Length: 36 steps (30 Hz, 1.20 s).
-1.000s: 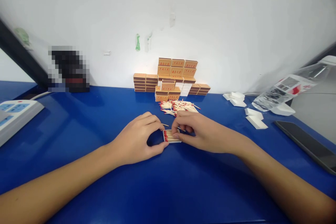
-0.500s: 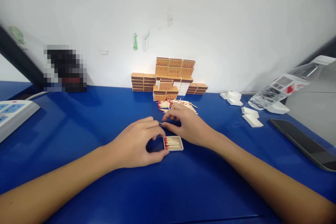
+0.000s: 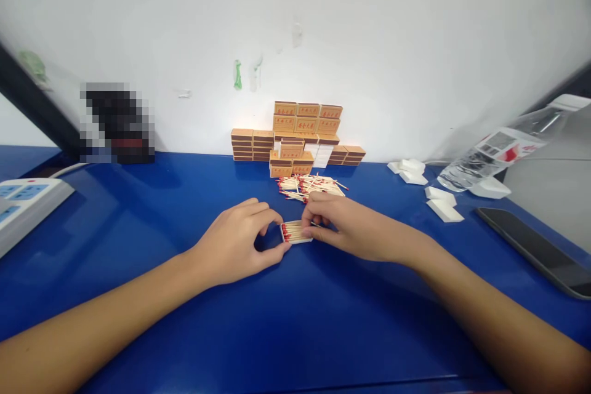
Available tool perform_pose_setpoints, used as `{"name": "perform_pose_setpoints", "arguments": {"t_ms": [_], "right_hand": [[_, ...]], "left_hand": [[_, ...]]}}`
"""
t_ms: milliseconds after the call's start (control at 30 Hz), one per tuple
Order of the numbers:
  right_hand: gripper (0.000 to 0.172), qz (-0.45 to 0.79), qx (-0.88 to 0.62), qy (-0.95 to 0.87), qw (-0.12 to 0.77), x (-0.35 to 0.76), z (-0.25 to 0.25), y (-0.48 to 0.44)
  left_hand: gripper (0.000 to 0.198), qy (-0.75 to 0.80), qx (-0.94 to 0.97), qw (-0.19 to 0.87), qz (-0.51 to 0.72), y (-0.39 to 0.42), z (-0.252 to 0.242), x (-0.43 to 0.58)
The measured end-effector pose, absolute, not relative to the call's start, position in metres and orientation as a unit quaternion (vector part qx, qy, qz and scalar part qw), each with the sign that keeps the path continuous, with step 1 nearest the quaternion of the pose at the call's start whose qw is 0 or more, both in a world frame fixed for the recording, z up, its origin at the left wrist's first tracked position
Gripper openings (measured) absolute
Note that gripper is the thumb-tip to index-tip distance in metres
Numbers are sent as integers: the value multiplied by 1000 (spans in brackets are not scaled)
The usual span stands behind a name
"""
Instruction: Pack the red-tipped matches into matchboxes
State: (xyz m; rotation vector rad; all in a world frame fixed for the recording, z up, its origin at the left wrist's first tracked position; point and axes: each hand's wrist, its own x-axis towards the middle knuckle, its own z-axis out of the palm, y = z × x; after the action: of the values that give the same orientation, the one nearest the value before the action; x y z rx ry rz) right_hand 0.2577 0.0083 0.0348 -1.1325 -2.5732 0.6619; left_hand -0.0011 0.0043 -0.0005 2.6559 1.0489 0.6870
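A small white matchbox tray [image 3: 302,241] lies on the blue table, filled with several red-headed matches [image 3: 292,231]. The heads point left. My left hand [image 3: 240,240] grips the tray's left end, index finger at the far corner and thumb at the near one. Over the tray's right end, my right hand [image 3: 337,221] has thumb and index finger pinched on a match, mostly hidden by the fingers. Just beyond that hand is a loose heap of matches [image 3: 318,183]. Stacked orange matchboxes [image 3: 306,125] stand behind the heap against the wall.
White empty trays [image 3: 444,209] sit on the right, near a tilted clear plastic bottle [image 3: 489,151] and a black phone [image 3: 530,249]. At the far left is a white power strip [image 3: 39,209]. A blurred dark object [image 3: 120,126] stands at the back left.
The tray has shifted slightly away and to the left with my left hand on it. My right hand has moved from beyond the tray down to its right end.
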Motion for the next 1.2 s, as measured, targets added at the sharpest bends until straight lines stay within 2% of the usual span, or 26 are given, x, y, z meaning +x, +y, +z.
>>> {"name": "perform_pose_setpoints", "arguments": {"t_ms": [400,533,600,733,800,1000,1200], "right_hand": [[12,222,-387,-884,139,252,30,5],[14,158,-430,-874,163,260,35,12],[14,144,-459,-865,145,265,35,16],[18,200,-481,-850,82,271,31,20],[20,204,-473,-853,83,271,30,20],[18,176,-424,-872,169,260,33,12],[11,190,-395,-889,129,252,29,3]], "left_hand": [[22,343,902,105,240,3,1,0],[21,342,903,102,240,3,1,-1],[21,343,903,98,239,3,0,-2],[21,349,902,94,238,3,0,-1],[21,350,902,94,237,3,0,-1],[21,352,900,101,237,3,1,-1],[21,344,902,101,239,4,0,-1]]}}
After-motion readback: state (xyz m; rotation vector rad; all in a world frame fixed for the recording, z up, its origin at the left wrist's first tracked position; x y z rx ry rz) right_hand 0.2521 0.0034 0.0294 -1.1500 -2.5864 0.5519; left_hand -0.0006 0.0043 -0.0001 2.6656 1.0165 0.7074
